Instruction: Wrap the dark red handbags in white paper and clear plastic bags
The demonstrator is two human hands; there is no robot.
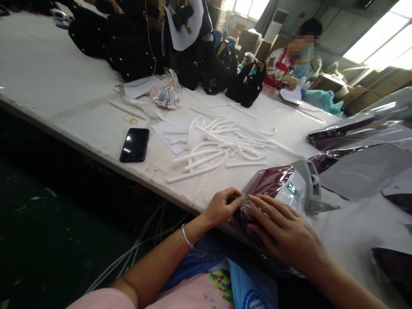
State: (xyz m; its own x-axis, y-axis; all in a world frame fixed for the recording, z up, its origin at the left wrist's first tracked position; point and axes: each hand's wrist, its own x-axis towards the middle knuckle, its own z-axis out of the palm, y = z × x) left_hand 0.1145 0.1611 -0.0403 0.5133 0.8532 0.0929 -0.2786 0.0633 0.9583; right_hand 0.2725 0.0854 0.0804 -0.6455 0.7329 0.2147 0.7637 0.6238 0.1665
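A dark red bag in clear plastic wrapping point(268, 182) lies at the table's near edge, in front of my body. My left hand point(225, 206) is closed at its left end, thumb and fingertips pinching a crumpled bit of the clear plastic. Across the wrapping rests my right hand point(286, 229), its fingers stretched out and lying flat; its thumb is hidden. Both hands' fingertips almost meet at the gathered plastic. Just beyond the right hand, a grey plastic device point(310, 184), perhaps a tape dispenser, touches the wrapped bag.
Many white flexible rods point(212, 146) lie in a loose pile ahead. A black phone point(135, 145) is near the table's left edge. Black bags point(128, 56) stand at the back. More plastic-wrapped items point(363, 167) are on the right. A person point(280, 68) works across the table.
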